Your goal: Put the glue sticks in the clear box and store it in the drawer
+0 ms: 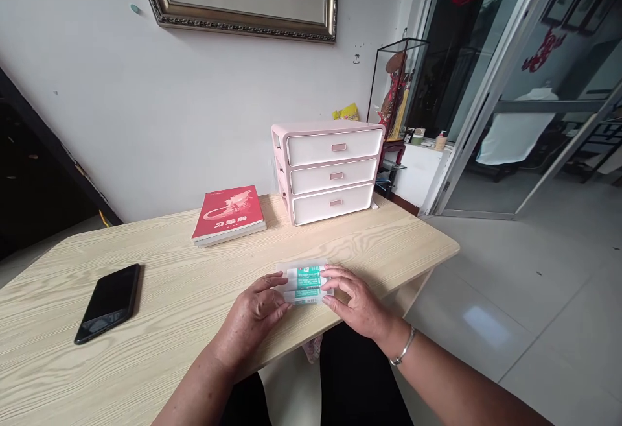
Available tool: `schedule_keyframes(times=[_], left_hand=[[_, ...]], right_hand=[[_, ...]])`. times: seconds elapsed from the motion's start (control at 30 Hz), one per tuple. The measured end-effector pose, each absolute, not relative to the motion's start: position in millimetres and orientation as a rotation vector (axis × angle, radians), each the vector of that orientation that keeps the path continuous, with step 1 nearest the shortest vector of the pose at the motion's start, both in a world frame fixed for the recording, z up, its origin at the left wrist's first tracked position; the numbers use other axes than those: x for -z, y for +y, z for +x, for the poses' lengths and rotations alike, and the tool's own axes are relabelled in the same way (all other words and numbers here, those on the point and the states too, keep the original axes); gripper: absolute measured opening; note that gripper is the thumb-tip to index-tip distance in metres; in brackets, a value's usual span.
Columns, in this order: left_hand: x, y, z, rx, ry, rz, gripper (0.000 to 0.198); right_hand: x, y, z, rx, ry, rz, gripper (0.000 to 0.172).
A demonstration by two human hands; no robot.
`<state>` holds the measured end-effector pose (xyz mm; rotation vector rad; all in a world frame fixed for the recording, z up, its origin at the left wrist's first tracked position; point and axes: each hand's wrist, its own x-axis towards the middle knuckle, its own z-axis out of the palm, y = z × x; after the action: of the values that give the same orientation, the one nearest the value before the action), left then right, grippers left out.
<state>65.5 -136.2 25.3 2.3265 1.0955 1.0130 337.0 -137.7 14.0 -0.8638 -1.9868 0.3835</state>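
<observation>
A clear plastic pack [305,282] with several white-and-teal tubes side by side lies near the table's front edge. What the tubes contain cannot be read. My left hand [257,306] is closed on the pack's left end, with the thumb at the near side and the fingers at the far side. Around its right end, my right hand [357,299] holds it in the same way, a silver bracelet on that wrist. Both hands rest low at the tabletop, and the fingers cover the pack's two ends.
On the wooden table [184,309], a black phone [109,303] lies at the left and a red book [230,212] farther back. A pink-and-white organizer [335,173] with three shut drawers stands by the wall. Past the table's right edge is a tiled floor [510,296].
</observation>
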Motion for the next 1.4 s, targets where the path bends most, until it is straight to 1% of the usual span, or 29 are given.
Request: schedule_keyframes(times=[0.07,0.17,0.2,0.3,0.37,0.53,0.7,0.8,0.97,1.0,1.03,1.17,1.2,1.27,1.33,1.4], left_hand=[[-24,-134,67,-1.067,1.109,2.337,0.010],[-24,-130,67,-1.061,1.169,2.405,0.031],[-24,-129,67,-1.031,1.174,2.454,0.034],[-25,-124,64,-0.970,1.138,2.592,0.029],[-27,-121,63,-0.933,1.133,2.574,0.026],[-34,-118,61,-0.782,1.133,2.471,0.030],[-23,-116,60,-0.795,1.124,2.511,0.035],[-17,-116,61,-0.827,1.132,2.505,0.038],[-25,-116,66,-0.876,1.197,2.343,0.026],[-27,-115,66,-0.875,1.205,2.320,0.029],[-27,-112,66,-0.867,1.206,2.315,0.036],[-25,-93,70,-0.672,1.185,2.431,0.089],[-25,-87,73,-0.606,1.188,2.461,0.097],[-32,-80,82,-0.491,1.202,2.492,0.104],[-44,-78,94,-0.402,1.223,2.486,0.102],[-58,-80,105,-0.338,1.257,2.450,0.100]], right_hand=[[-14,-137,337,-0.370,-2.004,-0.874,0.022],[-16,-138,336,-0.333,-2.022,-0.895,0.022],[-17,-138,335,-0.317,-2.025,-0.898,0.023],[-18,-137,333,-0.282,-2.015,-0.903,0.025],[-18,-137,332,-0.273,-2.002,-0.912,0.026],[-16,-136,331,-0.244,-2.022,-0.958,0.026],[-13,-134,328,-0.180,-2.046,-0.939,0.020],[-8,-133,327,-0.161,-2.063,-0.926,0.021],[-7,-135,329,-0.210,-2.067,-0.916,0.024],[-9,-136,330,-0.244,-2.049,-0.906,0.023],[-12,-137,331,-0.282,-2.030,-0.894,0.023],[-28,-127,333,-0.474,-1.854,-0.913,0.012],[-32,-120,333,-0.551,-1.754,-0.953,0.010],[-39,-99,335,-0.746,-1.468,-1.038,0.012],[-45,-72,338,-0.975,-1.115,-1.082,0.017],[-51,-44,341,-1.182,-0.780,-1.091,0.018]])
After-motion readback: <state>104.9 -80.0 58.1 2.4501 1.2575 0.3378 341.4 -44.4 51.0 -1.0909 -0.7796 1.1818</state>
